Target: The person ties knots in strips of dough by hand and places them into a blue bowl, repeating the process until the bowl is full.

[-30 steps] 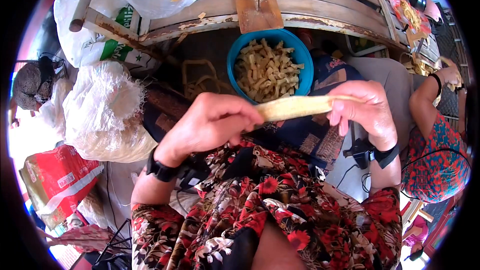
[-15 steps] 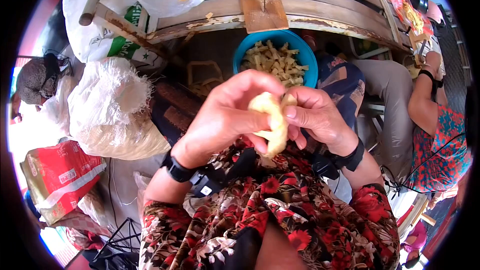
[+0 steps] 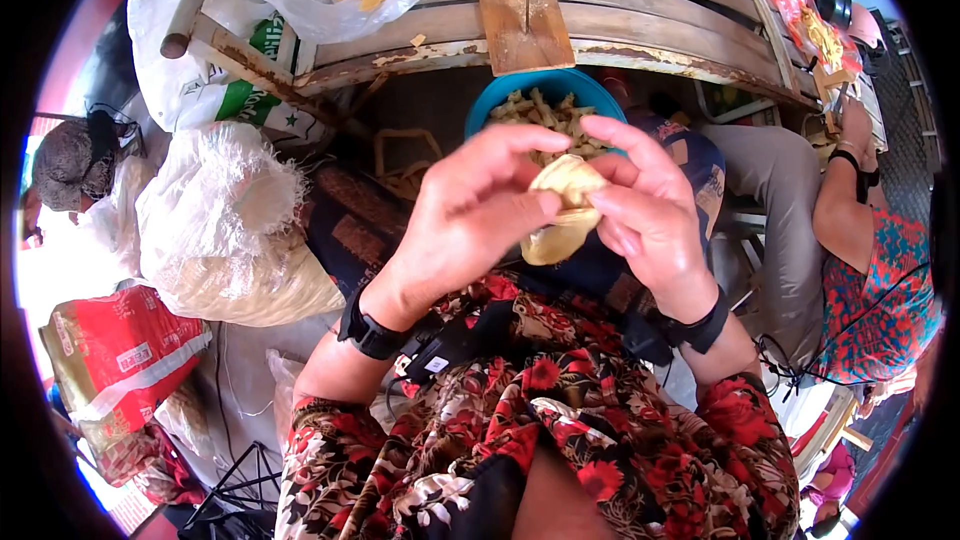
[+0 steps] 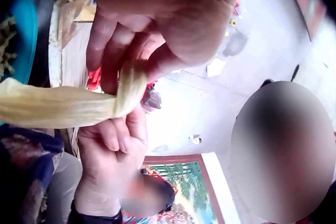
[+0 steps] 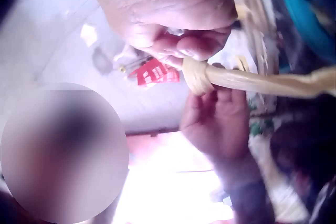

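A pale yellow strip (image 3: 562,230) is looped over itself between the two hands, in front of the chest. The left hand (image 3: 475,210) pinches one side of the loop with thumb and fingers. From the other side the right hand (image 3: 650,210) pinches it. In the left wrist view the strip (image 4: 58,107) wraps in a band beside the left fingers, its tail running left. The right wrist view shows the wrapped band (image 5: 197,76) under the right fingertips, with the tail (image 5: 262,81) extending right. Behind the hands is a blue basin (image 3: 600,98) of short, pale knotted pieces.
A slatted bench (image 3: 640,25) spans the back, bearing a wooden board (image 3: 540,40) with an upright spike and a plastic bag (image 3: 300,5) of yellow pieces. White sacks (image 3: 215,230) stand at left, near a red bag (image 3: 125,350). Another person (image 3: 870,280) sits at right.
The strip was stretched straight between the hands and is now looped and bunched. Both hands have come together, then lifted slightly in front of the basin, partly covering it.
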`<state>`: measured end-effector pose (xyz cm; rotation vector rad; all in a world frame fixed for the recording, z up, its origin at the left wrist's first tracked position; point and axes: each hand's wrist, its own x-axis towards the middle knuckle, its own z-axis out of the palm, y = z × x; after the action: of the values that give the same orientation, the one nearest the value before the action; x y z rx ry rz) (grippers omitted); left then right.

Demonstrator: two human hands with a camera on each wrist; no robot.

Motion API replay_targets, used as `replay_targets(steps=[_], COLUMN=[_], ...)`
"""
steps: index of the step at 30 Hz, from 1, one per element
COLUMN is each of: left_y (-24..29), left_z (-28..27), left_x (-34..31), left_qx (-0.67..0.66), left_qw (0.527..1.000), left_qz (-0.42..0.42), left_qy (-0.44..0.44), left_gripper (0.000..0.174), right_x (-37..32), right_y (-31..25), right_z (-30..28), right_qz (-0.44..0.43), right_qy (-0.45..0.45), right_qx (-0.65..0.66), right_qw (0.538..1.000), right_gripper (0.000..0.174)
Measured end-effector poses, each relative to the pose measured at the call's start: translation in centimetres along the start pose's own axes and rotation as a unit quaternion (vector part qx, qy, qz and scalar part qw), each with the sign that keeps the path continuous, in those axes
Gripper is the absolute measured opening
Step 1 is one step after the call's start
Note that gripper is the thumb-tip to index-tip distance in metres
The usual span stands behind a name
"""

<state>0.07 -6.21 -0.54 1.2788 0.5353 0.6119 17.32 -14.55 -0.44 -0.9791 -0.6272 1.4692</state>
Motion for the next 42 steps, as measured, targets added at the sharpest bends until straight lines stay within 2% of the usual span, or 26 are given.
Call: replay_targets(steps=[3, 4, 6, 7, 9, 10, 11, 12, 14, 16, 18, 19, 20, 23, 24, 26, 29, 31, 32, 33, 34, 36, 38, 40, 41, 42], left_y=[-0.4, -0.7, -0.8, -0.6, -1.1, -1.1, -0.7, -0.5, -0.2, 0.7, 0.8, 0.6, 0.7, 0.5, 0.8, 1.4, 2.0, 1.8, 1.7, 2.0, 2.3, 2.5, 2.3, 2.3, 2.2, 2.1], left_z=[-0.4, 0.3, 0.2, 0.0, -0.8, -0.8, -0.5, -0.3, -0.2, 0.0, -0.4, -1.5, -2.6, -3.7, -3.6, -3.4, -3.2, -3.1, -3.1, -2.5, -2.4, -3.3, -3.8, -3.9, -3.9, -3.8], left_x=[0.9, 1.0, 0.9, 0.7, 0.9, 1.2, 1.1, 1.1, 1.2, 1.4, 1.3, 0.9, 0.8, 1.0, 1.0, 1.2, 1.8, 2.1, 2.3, 2.3, 2.2, 1.7, 1.8, 2.3, 2.6, 2.9], left_qx=[-0.193, -0.221, -0.204, -0.219, -0.215, -0.214, -0.202, -0.147, -0.034, 0.005, 0.021, 0.008, 0.005, 0.096, 0.118, 0.16, 0.235, 0.203, 0.189, 0.141, 0.185, 0.159, 0.096, 0.171, 0.178, 0.185], left_qw=[0.976, 0.971, 0.971, 0.958, 0.953, 0.949, 0.956, 0.97, 0.984, 0.987, 0.99, 0.995, 0.996, 0.993, 0.992, 0.987, 0.968, 0.976, 0.98, 0.988, 0.982, 0.986, 0.992, 0.984, 0.983, 0.982], left_qz=[-0.092, -0.083, -0.122, -0.164, -0.183, -0.192, -0.196, -0.189, -0.172, -0.161, -0.13, -0.094, -0.092, -0.06, -0.031, 0.02, 0.092, 0.069, 0.058, 0.052, 0.039, 0.036, -0.038, -0.029, -0.019, -0.008], left_qy=[0.032, 0.037, -0.025, -0.089, -0.114, -0.128, -0.078, -0.048, 0.015, -0.017, -0.049, -0.027, -0.002, 0.016, 0.025, 0.025, -0.009, 0.02, 0.036, 0.043, 0.03, 0.029, 0.073, 0.05, 0.041, 0.033], left_gripper=[0.022, 0.022, 0.026, 0.039, 0.038, 0.038, 0.037, 0.037, 0.037, 0.03, 0.03, 0.031, 0.023, 0.012, 0.011, 0.009, 0.011, 0.013, 0.014, 0.017, 0.015, 0.011, 0.008, 0.008, 0.008, 0.008], right_x=[0.0, 0.1, 0.3, 0.4, 0.4, 0.6, 0.8, 0.7, 0.3, 0.7, 0.6, 0.3, -0.2, -0.1, 0.3, 1.8, 2.4, 2.3, 2.4, 2.3, 2.0, 0.9, 1.4, 2.1, 2.4, 3.1], right_y=[-0.7, -0.9, -1.2, -1.0, -0.3, 0.2, 0.6, 0.4, -1.1, -1.4, -1.1, -1.8, -2.4, -3.5, -3.2, -3.4, -4.6, -4.5, -4.5, -4.5, -4.3, -4.4, -4.2, -3.9, -3.2, -3.7], right_z=[0.7, 0.5, 0.2, 0.7, 1.6, 0.7, -0.2, -0.4, -0.5, 0.7, 0.2, -0.3, -0.7, -0.5, -1.4, -2.2, -2.0, -1.5, -1.4, -1.4, -1.4, -2.3, -2.5, -2.9, -3.4, -3.9], right_qz=[0.064, 0.039, -0.011, -0.027, -0.083, -0.146, -0.202, -0.206, -0.109, -0.046, -0.066, -0.046, -0.033, 0.052, 0.036, -0.009, 0.087, 0.154, 0.163, 0.127, 0.092, 0.035, 0.059, 0.083, 0.051, 0.014], right_qy=[-0.093, -0.094, -0.096, -0.078, -0.04, -0.009, 0.039, 0.087, 0.018, -0.025, 0.02, 0.029, 0.033, -0.064, -0.071, -0.019, -0.111, -0.18, -0.165, -0.138, -0.11, -0.19, -0.183, -0.179, -0.175, -0.2], right_qx=[0.109, 0.073, 0.0, -0.02, -0.065, -0.19, -0.313, -0.318, -0.285, -0.336, -0.325, -0.205, -0.229, -0.27, -0.226, -0.254, -0.232, -0.213, -0.189, -0.21, -0.229, -0.236, -0.205, -0.176, -0.174, -0.273], right_qw=[0.988, 0.992, 0.995, 0.996, 0.994, 0.971, 0.927, 0.921, 0.952, 0.94, 0.943, 0.977, 0.972, 0.959, 0.971, 0.967, 0.962, 0.948, 0.954, 0.959, 0.963, 0.952, 0.96, 0.964, 0.968, 0.941], right_gripper=[0.057, 0.057, 0.057, 0.054, 0.048, 0.04, 0.032, 0.017, 0.019, 0.024, 0.026, 0.026, 0.027, 0.029, 0.034, 0.044, 0.049, 0.048, 0.045, 0.043, 0.041, 0.039, 0.042, 0.046, 0.054, 0.06])
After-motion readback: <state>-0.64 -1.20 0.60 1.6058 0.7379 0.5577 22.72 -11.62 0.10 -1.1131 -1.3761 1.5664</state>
